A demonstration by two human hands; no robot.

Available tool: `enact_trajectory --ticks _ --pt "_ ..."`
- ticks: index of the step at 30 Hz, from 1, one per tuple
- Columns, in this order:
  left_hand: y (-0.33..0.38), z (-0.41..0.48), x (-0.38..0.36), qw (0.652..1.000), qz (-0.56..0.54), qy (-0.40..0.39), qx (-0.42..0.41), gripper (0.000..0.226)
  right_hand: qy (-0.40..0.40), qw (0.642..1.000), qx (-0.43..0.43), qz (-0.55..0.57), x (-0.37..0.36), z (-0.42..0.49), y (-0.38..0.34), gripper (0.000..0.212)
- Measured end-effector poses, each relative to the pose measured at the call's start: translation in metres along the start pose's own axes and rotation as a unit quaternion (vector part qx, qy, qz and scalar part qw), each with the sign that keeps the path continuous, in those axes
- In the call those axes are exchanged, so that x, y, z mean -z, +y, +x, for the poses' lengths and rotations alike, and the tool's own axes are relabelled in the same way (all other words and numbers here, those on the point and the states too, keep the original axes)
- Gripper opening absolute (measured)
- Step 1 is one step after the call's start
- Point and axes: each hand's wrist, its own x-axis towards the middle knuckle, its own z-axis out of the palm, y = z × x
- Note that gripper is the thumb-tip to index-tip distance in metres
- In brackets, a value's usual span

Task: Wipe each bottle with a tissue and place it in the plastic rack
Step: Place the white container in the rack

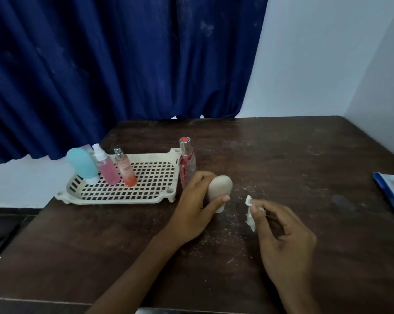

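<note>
Two bare forearms enter from the bottom edge of the frame, over a dark wooden table (282, 155) dusted with pale specks. At lower centre the left hand (198, 200) holds a beige bottle (221, 186), its grip closed round it with the thumb across the front and the fingers curled behind. This bottle has a rounded top and a narrow lower end; whether that end touches the table cannot be told. Just to its right, with a small gap between, the right hand (284, 236) has its grip narrowed to a pinch on a crumpled white tissue (250, 214), thumb and fingertips bunching it.

Left of centre sits the cream plastic rack (114, 198), a shallow tray with a gridded floor. Three bottles stand at its left end: a rounded blue bottle (82, 163), a clear spray bottle of pink liquid (106, 168) and a spray bottle of orange-pink liquid (127, 171). Something pale shows behind the blue one, too hidden to name. Outside the rack, against its right end, a red bottle (187, 164) with a silver cap stands upright on the table, just above the left hand.

A blue-edged flat object (393, 193) lies at the right edge of the frame. A dark blue curtain (123, 64) fills the upper left, a white wall (316, 53) the upper right.
</note>
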Motion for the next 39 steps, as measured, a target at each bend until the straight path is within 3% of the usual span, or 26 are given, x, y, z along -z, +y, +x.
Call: enact_trajectory --ticks 9,12,18,39 --pt "0.014 -0.017 0.058 0.968 0.008 0.24 0.074 0.042 -0.02 0.999 -0.018 -0.038 -0.002 -0.001 0.003 0.017" --pt "0.006 -0.013 0.082 0.954 -0.015 0.284 0.098 0.04 -0.017 0.999 -0.024 -0.028 -0.005 -0.002 0.002 0.014" --pt "-0.025 0.003 0.101 0.939 -0.008 0.306 0.157 0.042 -0.009 0.999 -0.016 -0.033 -0.007 -0.003 -0.001 0.018" --pt "-0.064 0.004 0.09 0.932 0.072 0.298 0.196 0.046 -0.017 0.999 0.006 -0.044 -0.009 -0.003 -0.001 0.013"
